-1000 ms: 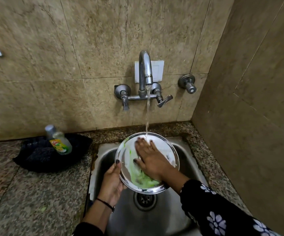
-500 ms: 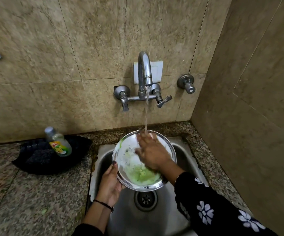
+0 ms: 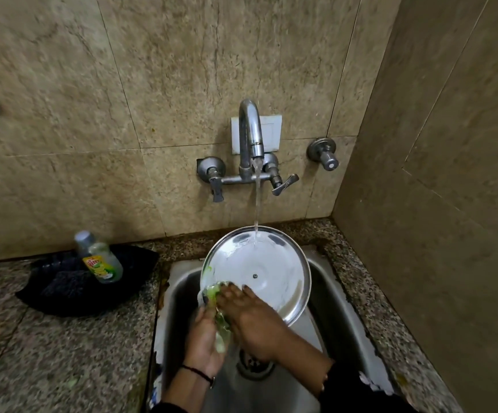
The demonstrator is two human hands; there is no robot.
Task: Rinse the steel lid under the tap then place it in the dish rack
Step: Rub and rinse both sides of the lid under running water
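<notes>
The round steel lid (image 3: 267, 269) is tilted over the sink (image 3: 343, 317), its inner face up with a small hole in the middle. Water from the tap (image 3: 250, 135) falls on its far edge. My left hand (image 3: 204, 341) grips the lid's lower left rim from below. My right hand (image 3: 250, 317) lies flat on the lid's lower left part, fingers spread. Green soapy residue (image 3: 219, 323) sits between the two hands. Most of the lid's face is shiny and wet.
A dish soap bottle (image 3: 100, 259) lies on a black cloth (image 3: 71, 290) on the granite counter (image 3: 48, 359) left of the sink. The drain (image 3: 253, 365) lies under my hands. Tiled walls close in behind and on the right. No dish rack is in view.
My right hand has slid from the lid's middle down to its lower left rim, pushing the green suds off the face. The lid's upper face is now bare under the water.
</notes>
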